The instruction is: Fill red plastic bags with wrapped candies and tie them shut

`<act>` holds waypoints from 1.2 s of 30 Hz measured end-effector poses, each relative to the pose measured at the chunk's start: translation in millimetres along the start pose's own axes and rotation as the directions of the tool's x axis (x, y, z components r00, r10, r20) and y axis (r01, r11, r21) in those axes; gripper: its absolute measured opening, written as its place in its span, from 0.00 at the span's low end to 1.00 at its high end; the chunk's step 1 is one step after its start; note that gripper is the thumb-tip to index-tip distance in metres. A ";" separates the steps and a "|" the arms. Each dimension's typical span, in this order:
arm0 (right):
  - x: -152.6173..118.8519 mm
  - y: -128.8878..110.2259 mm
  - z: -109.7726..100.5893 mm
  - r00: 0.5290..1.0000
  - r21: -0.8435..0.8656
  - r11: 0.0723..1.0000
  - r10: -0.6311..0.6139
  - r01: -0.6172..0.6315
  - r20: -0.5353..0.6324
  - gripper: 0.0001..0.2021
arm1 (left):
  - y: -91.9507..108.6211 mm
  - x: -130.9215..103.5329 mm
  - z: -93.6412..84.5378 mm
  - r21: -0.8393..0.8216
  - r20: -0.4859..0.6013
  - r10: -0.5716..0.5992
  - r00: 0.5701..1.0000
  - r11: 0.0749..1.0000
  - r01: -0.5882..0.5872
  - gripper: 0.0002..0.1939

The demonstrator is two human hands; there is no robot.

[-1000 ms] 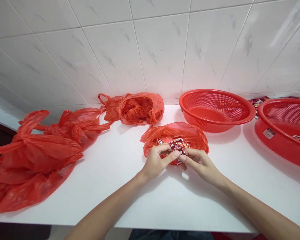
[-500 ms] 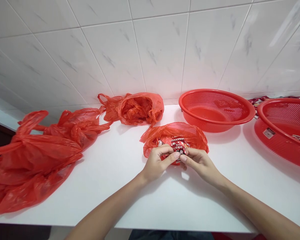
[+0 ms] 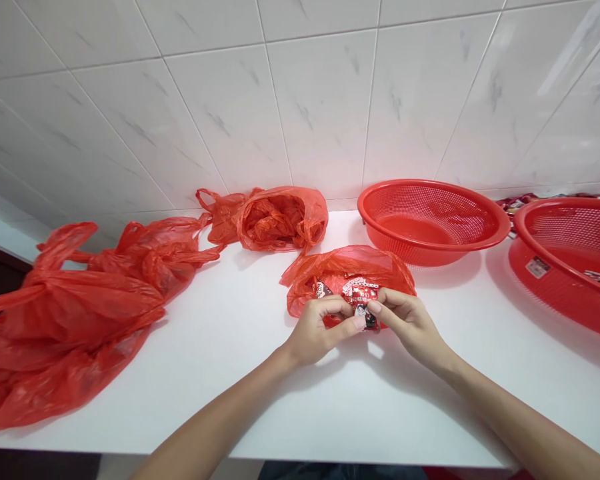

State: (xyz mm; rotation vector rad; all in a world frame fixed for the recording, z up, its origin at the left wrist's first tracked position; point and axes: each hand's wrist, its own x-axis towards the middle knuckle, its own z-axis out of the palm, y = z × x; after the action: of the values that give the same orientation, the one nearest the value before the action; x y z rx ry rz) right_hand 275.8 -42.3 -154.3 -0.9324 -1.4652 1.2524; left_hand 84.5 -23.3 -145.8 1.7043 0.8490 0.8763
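Observation:
A small red printed packet (image 3: pixel 364 301) with a cartoon figure is held between both hands, over the near edge of an open red plastic bag (image 3: pixel 353 259). My left hand (image 3: pixel 320 328) pinches its lower left side with thumb and fingers. On the right side, my right hand (image 3: pixel 407 327) grips it the same way. Inside the bag, left of the held packet, another dark red packet (image 3: pixel 323 289) shows partly. The fingertips behind the packet are hidden.
Red plastic bags (image 3: pixel 80 313) are heaped on the left of the white table (image 3: pixel 205 373). Another open red bag (image 3: pixel 283 217) stands near the tiled wall. To the right are two red baskets (image 3: pixel 430 227), (image 3: pixel 565 287), with packets (image 3: pixel 523 200) behind them.
The packet between my hands has shifted slightly right and turned, now showing its cartoon figure. My thumbs have moved apart a little, the right one upward.

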 end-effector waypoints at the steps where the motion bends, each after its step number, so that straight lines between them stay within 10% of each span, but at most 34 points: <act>1: -0.1 -0.2 -0.1 1.000 0.000 1.000 -0.002 0.002 -0.017 0.20 | 0.1 -0.1 0.4 0.001 0.005 0.003 1.000 1.000 -0.003 0.15; 27: 1.9 -4.2 -0.3 0.998 0.051 0.998 0.032 -0.029 -0.053 0.20 | -3.6 -1.7 3.8 0.046 0.021 0.107 0.994 0.993 -0.108 0.18; 36: 9.9 4.8 -8.6 0.979 0.021 0.980 0.197 -0.196 -0.047 0.25 | -16.5 3.5 -14.5 0.475 -0.158 0.128 0.979 0.879 -0.038 0.17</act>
State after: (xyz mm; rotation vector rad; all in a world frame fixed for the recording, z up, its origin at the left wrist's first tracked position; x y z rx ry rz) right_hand 281.5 -29.9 -157.1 -1.1109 -1.3482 1.3718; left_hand 71.5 -9.6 -157.6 2.1146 1.1963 0.9505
